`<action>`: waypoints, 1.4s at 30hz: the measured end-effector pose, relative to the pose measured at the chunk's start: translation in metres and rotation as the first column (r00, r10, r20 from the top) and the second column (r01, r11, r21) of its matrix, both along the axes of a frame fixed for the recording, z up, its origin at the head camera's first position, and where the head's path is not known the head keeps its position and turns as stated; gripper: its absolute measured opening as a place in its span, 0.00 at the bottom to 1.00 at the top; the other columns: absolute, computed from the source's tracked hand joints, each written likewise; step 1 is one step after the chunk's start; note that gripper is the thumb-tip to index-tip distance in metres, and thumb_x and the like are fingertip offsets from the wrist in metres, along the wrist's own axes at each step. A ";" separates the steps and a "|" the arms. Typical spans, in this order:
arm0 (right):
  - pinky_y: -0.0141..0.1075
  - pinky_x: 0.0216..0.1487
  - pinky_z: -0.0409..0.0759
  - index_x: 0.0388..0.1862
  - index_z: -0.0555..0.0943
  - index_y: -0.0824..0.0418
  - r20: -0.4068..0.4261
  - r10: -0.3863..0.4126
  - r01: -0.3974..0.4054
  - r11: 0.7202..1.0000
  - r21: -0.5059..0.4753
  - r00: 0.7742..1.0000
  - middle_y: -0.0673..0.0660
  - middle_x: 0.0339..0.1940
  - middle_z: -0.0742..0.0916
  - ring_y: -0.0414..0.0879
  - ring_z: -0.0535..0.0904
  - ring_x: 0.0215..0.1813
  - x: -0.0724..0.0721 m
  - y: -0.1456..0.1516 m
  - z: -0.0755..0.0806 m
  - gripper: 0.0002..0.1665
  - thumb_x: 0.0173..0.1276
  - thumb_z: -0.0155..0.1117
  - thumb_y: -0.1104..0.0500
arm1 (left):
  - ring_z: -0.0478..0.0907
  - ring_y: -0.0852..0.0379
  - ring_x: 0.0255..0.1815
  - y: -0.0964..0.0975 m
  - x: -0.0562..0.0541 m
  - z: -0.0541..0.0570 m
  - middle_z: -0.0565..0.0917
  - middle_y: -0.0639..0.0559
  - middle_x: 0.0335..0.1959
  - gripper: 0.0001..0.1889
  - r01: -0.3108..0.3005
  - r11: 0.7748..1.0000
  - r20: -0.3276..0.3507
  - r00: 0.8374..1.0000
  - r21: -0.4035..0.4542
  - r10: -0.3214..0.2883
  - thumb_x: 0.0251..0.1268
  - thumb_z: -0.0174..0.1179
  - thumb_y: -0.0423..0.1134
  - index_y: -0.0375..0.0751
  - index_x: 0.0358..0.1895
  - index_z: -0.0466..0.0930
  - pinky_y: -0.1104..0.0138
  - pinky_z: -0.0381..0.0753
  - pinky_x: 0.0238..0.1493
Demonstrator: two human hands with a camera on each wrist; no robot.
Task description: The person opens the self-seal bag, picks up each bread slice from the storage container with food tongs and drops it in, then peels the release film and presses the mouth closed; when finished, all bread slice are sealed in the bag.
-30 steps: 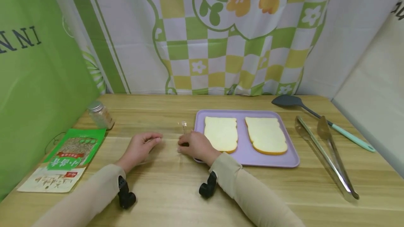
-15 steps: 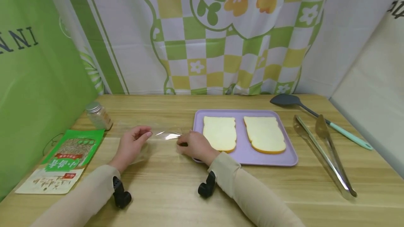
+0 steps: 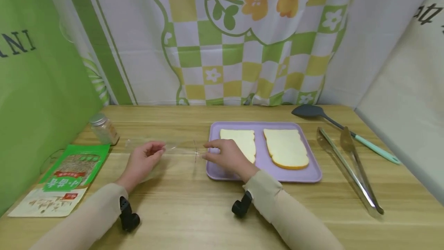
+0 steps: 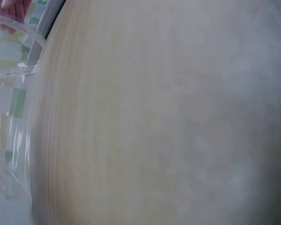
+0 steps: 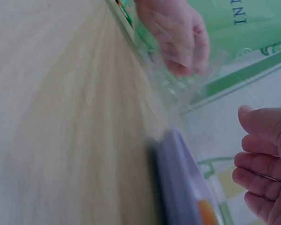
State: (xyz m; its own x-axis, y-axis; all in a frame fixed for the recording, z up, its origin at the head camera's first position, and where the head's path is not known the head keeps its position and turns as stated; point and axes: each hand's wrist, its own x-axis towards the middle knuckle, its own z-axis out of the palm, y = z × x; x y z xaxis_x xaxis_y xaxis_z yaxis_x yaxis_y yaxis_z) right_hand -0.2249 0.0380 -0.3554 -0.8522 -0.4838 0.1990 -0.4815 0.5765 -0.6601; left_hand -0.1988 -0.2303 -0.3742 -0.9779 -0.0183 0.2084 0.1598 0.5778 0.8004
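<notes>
A clear plastic bag (image 3: pixel 180 151) stretches to the right from my left hand (image 3: pixel 140 163), which pinches it between thumb and fingers. Its right end stands open; in the left wrist view the two edge strips of the bag (image 4: pixel 18 71) are spread apart. Just right of that end is my right hand (image 3: pixel 229 157), over the left edge of the lilac tray (image 3: pixel 263 176). In the right wrist view the right hand (image 5: pixel 264 161) has loosely bent fingers with nothing between them. Two bread slices (image 3: pixel 286 147) lie on the tray, the left one partly hidden by the right hand.
To the left lie a green seasoning packet (image 3: pixel 66 180) and a small glass jar (image 3: pixel 105 129) with a metal lid. Metal tongs (image 3: pixel 350 171) and a spatula (image 3: pixel 372 146) with a mint handle lie right of the tray. Patterned curtains (image 3: pixel 229 49) hang behind the table.
The left hand has moved left, stretching the bag. The right hand, at the bag's end before, has let go and moved right, its fingers loosened. The head view has shifted slightly.
</notes>
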 end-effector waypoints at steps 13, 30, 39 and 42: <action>0.51 0.58 0.71 0.55 0.78 0.63 -0.008 -0.222 0.222 0.975 0.013 0.975 0.61 0.54 0.82 0.57 0.73 0.60 0.003 0.097 0.019 0.24 0.62 0.64 0.52 | 0.73 0.78 0.37 -0.005 0.001 0.003 0.83 0.37 0.43 0.14 0.018 1.000 -0.030 0.999 -0.003 -0.019 0.63 0.55 0.27 0.29 0.51 0.77 0.82 0.74 0.39; 0.57 0.55 0.70 0.57 0.75 0.67 -0.068 -0.451 0.455 0.888 0.063 0.890 0.68 0.56 0.79 0.66 0.71 0.58 0.028 0.203 0.025 0.29 0.65 0.60 0.48 | 0.73 0.78 0.40 0.002 0.004 0.007 0.82 0.38 0.47 0.15 0.029 1.000 0.000 1.000 -0.003 -0.029 0.67 0.53 0.33 0.30 0.53 0.76 0.83 0.73 0.39; 0.60 0.50 0.70 0.61 0.72 0.65 -0.064 -0.567 0.571 0.817 0.079 0.821 0.70 0.58 0.76 0.68 0.71 0.56 0.044 0.250 0.019 0.35 0.66 0.56 0.41 | 0.72 0.80 0.38 0.002 0.004 0.005 0.82 0.38 0.47 0.14 0.017 1.000 0.005 1.000 -0.011 -0.017 0.67 0.53 0.33 0.31 0.52 0.77 0.82 0.74 0.38; 0.61 0.51 0.69 0.61 0.71 0.68 -0.096 -0.586 0.592 0.804 0.058 0.805 0.72 0.60 0.74 0.71 0.69 0.57 0.051 0.262 0.015 0.34 0.66 0.57 0.44 | 0.72 0.81 0.38 0.002 0.004 0.004 0.82 0.38 0.47 0.14 0.015 1.000 0.006 1.000 -0.014 -0.015 0.67 0.53 0.33 0.30 0.52 0.77 0.82 0.75 0.37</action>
State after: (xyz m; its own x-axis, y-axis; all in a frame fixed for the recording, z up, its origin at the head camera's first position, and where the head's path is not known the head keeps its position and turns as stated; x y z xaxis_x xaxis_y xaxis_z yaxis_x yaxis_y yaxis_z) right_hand -0.1741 0.3000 -0.3405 -0.9636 0.0898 0.2518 -0.0749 0.8137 -0.5765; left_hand -0.1948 -0.2282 -0.3697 -0.9792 -0.0009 0.2029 0.1637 0.5869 0.7929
